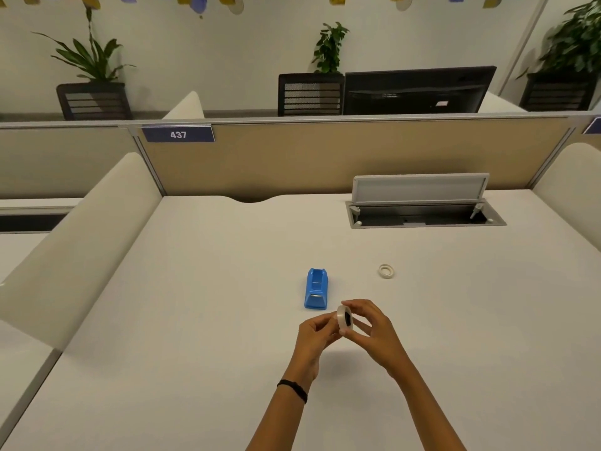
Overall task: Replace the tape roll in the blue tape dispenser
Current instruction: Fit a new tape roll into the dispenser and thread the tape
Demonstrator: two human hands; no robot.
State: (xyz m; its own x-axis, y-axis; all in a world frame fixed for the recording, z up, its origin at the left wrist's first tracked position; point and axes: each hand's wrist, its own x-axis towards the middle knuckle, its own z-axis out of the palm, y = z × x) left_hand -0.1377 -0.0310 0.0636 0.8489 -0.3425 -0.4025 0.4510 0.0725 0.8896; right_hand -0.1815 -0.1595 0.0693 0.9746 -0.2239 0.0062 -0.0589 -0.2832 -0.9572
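Observation:
The blue tape dispenser [316, 289] stands on the white desk [227, 288], its roll slot showing no roll. Just in front of it and to its right, both my hands hold a whitish tape roll [344, 318] with a dark hub in its core, raised above the desk. My left hand [317, 335] pinches the roll's left side. My right hand [374, 332] wraps its fingers around the right side. A thin, nearly spent tape ring [386, 271] lies flat on the desk further back to the right.
An open cable hatch [422, 216] with a raised lid sits in the desk at the back right. A beige partition [325, 157] labelled 437 closes the far edge. Curved white dividers [81, 255] flank both sides.

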